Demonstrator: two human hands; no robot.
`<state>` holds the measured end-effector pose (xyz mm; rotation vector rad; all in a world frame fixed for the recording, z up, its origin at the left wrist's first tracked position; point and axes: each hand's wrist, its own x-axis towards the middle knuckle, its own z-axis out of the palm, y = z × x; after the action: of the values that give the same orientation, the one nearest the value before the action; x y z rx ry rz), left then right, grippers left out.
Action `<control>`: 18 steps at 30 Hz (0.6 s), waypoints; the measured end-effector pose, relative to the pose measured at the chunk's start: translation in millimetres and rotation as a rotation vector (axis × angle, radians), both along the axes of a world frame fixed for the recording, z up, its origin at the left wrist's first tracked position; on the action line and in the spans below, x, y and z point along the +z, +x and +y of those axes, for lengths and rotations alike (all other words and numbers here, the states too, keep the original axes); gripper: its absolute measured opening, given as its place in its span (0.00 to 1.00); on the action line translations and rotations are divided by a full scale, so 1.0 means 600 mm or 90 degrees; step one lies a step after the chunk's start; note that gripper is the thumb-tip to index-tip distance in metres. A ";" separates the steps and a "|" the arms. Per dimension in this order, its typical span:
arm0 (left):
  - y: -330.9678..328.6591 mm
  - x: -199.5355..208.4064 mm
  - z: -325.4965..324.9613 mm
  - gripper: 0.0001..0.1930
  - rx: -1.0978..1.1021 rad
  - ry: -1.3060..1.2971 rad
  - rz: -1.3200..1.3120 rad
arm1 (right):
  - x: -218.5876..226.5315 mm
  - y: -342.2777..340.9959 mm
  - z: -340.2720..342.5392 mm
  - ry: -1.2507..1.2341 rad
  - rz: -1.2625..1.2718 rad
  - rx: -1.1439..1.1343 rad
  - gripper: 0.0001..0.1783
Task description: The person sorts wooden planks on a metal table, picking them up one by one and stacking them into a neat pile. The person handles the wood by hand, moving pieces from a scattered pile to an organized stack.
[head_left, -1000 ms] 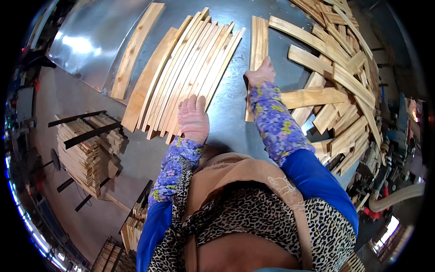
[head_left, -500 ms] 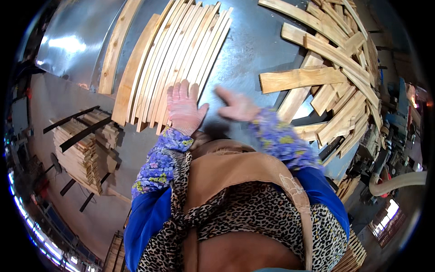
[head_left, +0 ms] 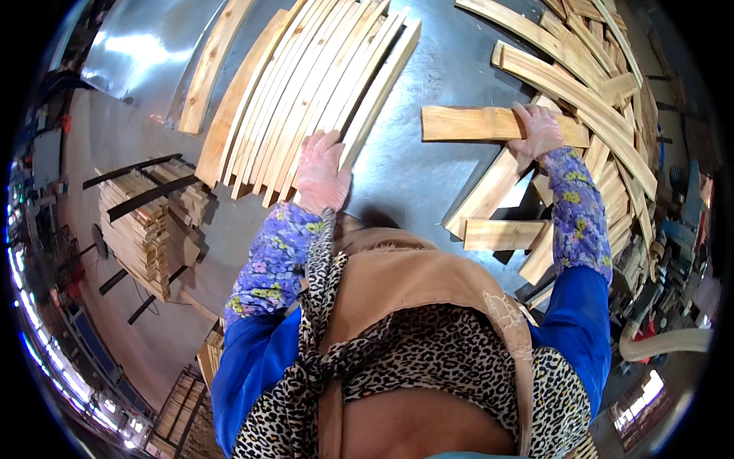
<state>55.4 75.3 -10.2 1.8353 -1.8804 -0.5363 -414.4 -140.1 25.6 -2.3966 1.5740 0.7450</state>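
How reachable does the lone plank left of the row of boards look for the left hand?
Likely yes: nothing shows on top of the lone plank, but the row of boards lies between it and the left hand, which would probably go over or around.

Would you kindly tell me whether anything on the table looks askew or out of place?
The outermost strip on the right of the row stands out: a dark gap separates it from the rest, which lie close together. The pile at right is jumbled.
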 end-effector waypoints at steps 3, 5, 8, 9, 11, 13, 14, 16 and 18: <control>0.012 0.049 -0.033 0.24 0.056 0.103 0.247 | -0.033 0.047 -0.021 0.004 -0.017 0.040 0.59; 0.013 0.089 -0.049 0.24 0.145 0.227 0.508 | -0.011 0.092 -0.040 0.049 0.009 0.032 0.59; 0.053 0.105 -0.051 0.28 0.172 0.269 0.533 | -0.006 0.059 -0.066 -0.018 -0.248 -0.011 0.57; 0.059 0.109 -0.038 0.27 0.198 0.251 0.545 | 0.057 0.117 -0.053 -0.020 -0.278 -0.109 0.58; 0.066 0.139 -0.049 0.25 0.201 0.283 0.480 | 0.082 0.121 -0.044 -0.086 -0.328 -0.206 0.59; 0.077 0.125 -0.047 0.26 0.220 0.253 0.511 | 0.106 0.169 -0.025 -0.039 -0.412 -0.330 0.60; 0.072 0.101 -0.055 0.26 0.217 0.230 0.554 | 0.053 0.156 -0.006 -0.123 -0.446 -0.356 0.55; 0.069 0.055 -0.051 0.27 0.243 0.198 0.628 | 0.048 0.201 0.041 -0.027 -0.492 -0.442 0.43; 0.032 0.098 -0.103 0.29 0.197 0.223 0.441 | -0.048 0.180 0.108 0.074 -0.424 -0.507 0.43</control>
<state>74.8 13.5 48.5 1.7713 -1.0700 -1.2514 -306.2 -75.5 -3.0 -1.4562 1.8402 -0.1120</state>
